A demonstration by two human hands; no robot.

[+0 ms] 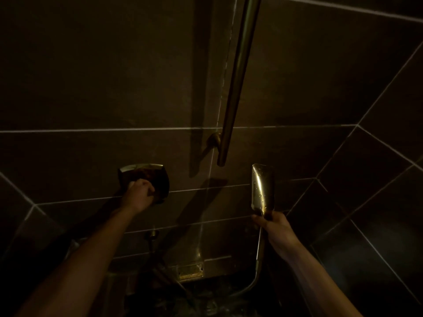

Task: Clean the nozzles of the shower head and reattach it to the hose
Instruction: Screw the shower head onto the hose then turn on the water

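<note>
A brass hand shower head [262,187], rectangular and beaded with water drops, stands upright in front of the dark tiled wall. My right hand [275,228] grips its handle just below the head. The metal hose [258,259] hangs down from under that hand and curves left toward the floor. My left hand [139,194] is curled round the handle of the square brass wall valve [146,179] to the left. The nozzle face is turned away from me.
A brass riser rail [235,81] runs down the wall and ends at a bracket [215,139] above the shower head. A small hose outlet [153,234] sits low on the wall. A brass drain plate [191,271] lies at the wall's foot. The light is very dim.
</note>
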